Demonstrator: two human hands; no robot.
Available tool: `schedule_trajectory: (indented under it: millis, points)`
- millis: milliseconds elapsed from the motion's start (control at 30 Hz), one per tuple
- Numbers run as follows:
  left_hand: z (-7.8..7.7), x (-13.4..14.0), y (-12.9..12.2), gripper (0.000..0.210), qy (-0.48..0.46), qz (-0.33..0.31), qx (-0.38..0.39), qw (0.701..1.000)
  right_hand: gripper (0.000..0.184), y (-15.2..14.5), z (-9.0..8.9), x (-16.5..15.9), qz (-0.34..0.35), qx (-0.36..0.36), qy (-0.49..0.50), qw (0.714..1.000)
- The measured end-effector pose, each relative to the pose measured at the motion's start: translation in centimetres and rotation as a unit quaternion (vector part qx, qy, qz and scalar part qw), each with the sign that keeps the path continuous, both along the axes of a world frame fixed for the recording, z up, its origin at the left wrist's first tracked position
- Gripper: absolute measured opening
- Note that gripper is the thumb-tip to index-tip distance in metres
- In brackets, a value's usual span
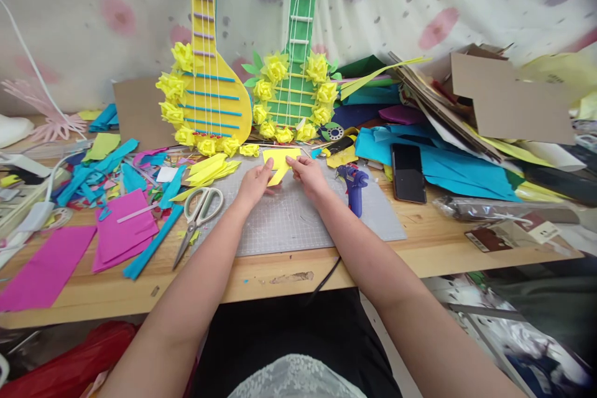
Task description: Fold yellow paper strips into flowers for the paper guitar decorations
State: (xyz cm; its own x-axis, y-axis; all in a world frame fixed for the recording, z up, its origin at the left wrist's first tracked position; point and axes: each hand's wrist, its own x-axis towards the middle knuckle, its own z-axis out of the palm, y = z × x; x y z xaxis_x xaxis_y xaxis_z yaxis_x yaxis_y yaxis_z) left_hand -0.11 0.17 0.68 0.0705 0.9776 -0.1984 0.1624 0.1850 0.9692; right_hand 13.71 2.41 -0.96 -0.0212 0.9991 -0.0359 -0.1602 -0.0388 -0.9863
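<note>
Between my two hands, above the grey cutting mat (pixel 280 224), is a piece of yellow paper (pixel 280 159). My left hand (pixel 256 183) pinches its left side between thumb and fingers. At the paper's right edge, my right hand (pixel 306 173) holds it with closed fingers. White-handled scissors (pixel 198 217) lie left of my left forearm, partly on the mat. A blue glue gun (pixel 354 189) rests to the right of my right hand. Cut yellow paper strips (pixel 209 169) are piled left of my left hand.
A yellow paper instrument (pixel 217 102) and a green one (pixel 293 96), both edged with yellow paper flowers, stand at the back. Pink sheets (pixel 125 224) and blue scraps (pixel 93 174) cover the left. A phone (pixel 408 173) lies right on blue paper (pixel 452 165), near stacked cardboard (pixel 508 99).
</note>
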Motion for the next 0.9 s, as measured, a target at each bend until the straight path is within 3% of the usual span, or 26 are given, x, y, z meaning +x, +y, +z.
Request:
schedule_trajectory:
  millis: [100,233,500,633,700,800,900]
  points:
    - [0.8,0.0,-0.2,0.031,-0.169,-0.087,-0.081,0.978,0.052,-0.1,0.2,0.0,0.069,-0.010,-0.004,0.998]
    - [1.1,-0.6,-0.5,0.005,-0.246,-0.129,-0.152,0.948,0.048,-0.2,0.4,-0.6,0.123,-0.010,-0.060,0.990]
    - [0.4,-2.7,0.2,0.009,-0.357,-0.159,-0.224,0.893,0.045,0.2,2.0,-1.9,0.158,0.028,-0.153,0.975]
    - [0.9,-3.5,0.4,0.016,-0.344,-0.176,-0.268,0.883,0.040,1.3,2.7,-2.5,0.189,0.050,-0.140,0.971]
    - [1.4,-4.0,0.6,0.022,-0.338,-0.158,-0.255,0.892,0.033,2.1,2.9,-2.9,0.162,0.060,-0.145,0.974]
    - [2.3,-5.5,0.8,0.026,-0.381,-0.087,-0.175,0.904,0.025,3.4,2.8,-4.3,0.084,0.074,-0.171,0.979]
    - [3.2,-7.5,1.1,0.031,-0.459,-0.014,-0.086,0.884,0.019,4.5,2.6,-6.7,0.065,0.134,-0.257,0.955]
